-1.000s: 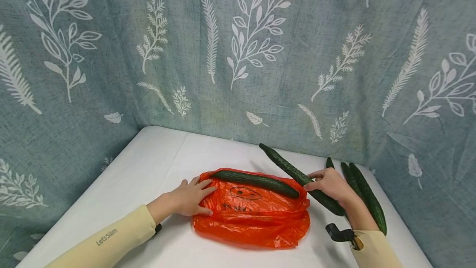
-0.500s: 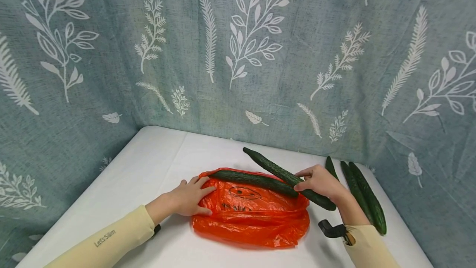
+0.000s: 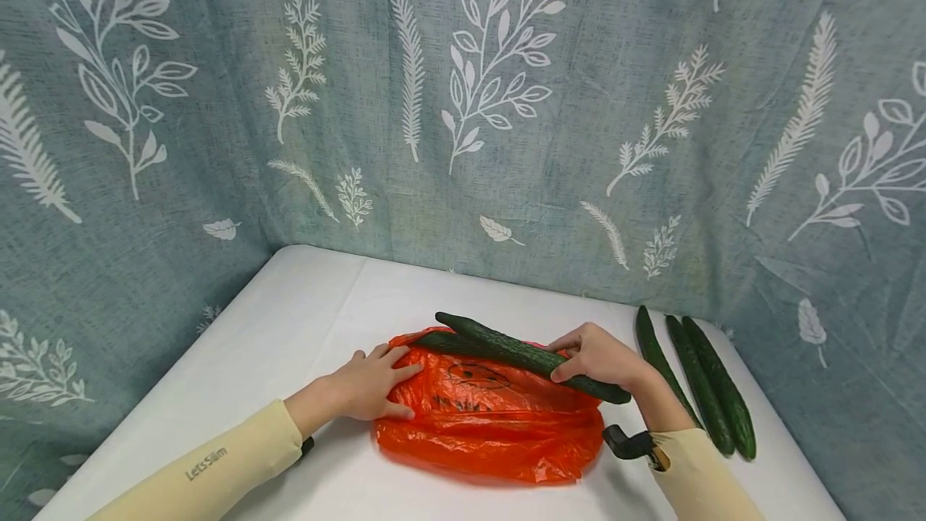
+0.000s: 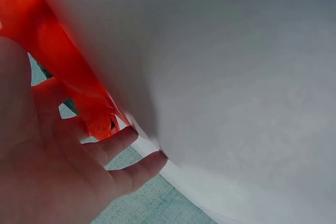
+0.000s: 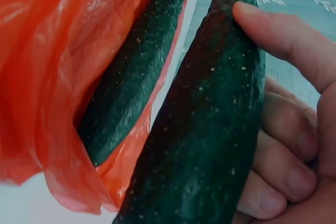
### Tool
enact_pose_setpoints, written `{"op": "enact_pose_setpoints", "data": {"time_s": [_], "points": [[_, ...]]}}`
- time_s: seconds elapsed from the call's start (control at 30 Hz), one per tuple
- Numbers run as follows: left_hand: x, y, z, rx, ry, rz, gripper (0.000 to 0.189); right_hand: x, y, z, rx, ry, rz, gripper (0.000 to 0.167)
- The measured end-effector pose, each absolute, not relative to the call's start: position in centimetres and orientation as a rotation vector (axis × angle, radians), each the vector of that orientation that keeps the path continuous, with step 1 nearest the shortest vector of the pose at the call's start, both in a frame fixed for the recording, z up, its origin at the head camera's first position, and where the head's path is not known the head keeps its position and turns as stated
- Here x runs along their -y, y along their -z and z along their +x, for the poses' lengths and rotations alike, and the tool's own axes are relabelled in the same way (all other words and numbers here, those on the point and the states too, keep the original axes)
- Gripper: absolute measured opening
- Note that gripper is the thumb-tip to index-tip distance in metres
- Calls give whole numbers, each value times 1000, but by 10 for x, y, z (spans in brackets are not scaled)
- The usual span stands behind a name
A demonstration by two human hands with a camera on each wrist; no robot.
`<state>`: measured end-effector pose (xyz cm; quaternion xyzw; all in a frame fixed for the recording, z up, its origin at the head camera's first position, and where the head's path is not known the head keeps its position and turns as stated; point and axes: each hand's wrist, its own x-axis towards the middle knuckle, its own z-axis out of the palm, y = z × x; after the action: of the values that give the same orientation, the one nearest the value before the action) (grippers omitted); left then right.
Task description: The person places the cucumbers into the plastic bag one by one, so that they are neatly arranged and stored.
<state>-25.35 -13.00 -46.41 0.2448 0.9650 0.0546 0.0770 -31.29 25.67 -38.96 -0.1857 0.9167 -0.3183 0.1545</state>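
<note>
A red plastic bag (image 3: 492,449) lies on the white table with its mouth open along the far side. One cucumber (image 5: 134,72) lies inside that mouth, partly covered in the head view. My right hand (image 3: 599,358) pinches a second cucumber (image 3: 506,348) between thumb and fingers, holding it just above the first one, its near end past the bag's right edge. In the right wrist view the two cucumbers run side by side with a gap between them. My left hand (image 3: 365,388) rests against the bag's left side, fingers spread; the left wrist view shows them extended.
Several cucumbers lie at the table's right side, among them a curved one (image 3: 654,344) and a thicker one (image 3: 723,388). A blue-green patterned curtain (image 3: 463,103) hangs behind and beside the white table (image 3: 318,304).
My right hand has moved left with the cucumber, bringing it lower and over the bag's mouth, above the cucumber inside. The left hand and the bag have stayed in place.
</note>
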Motion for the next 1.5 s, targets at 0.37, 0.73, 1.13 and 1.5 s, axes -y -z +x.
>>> {"op": "enact_pose_setpoints", "data": {"time_s": [0.37, 0.73, 1.13, 1.5], "points": [[131, 465, -254, -2906, -171, 732, 81, -234, 399, -315, -2541, 851, -723, 40], [129, 464, -254, -2901, -151, 733, 80, -221, 406, -319, -2577, 786, -715, 38], [134, 454, -250, -2876, -163, 723, 74, -218, 416, -322, -2610, 770, -730, 41], [132, 457, -244, -2896, -165, 709, 73, -211, 428, -321, -2709, 685, -667, 42]]}}
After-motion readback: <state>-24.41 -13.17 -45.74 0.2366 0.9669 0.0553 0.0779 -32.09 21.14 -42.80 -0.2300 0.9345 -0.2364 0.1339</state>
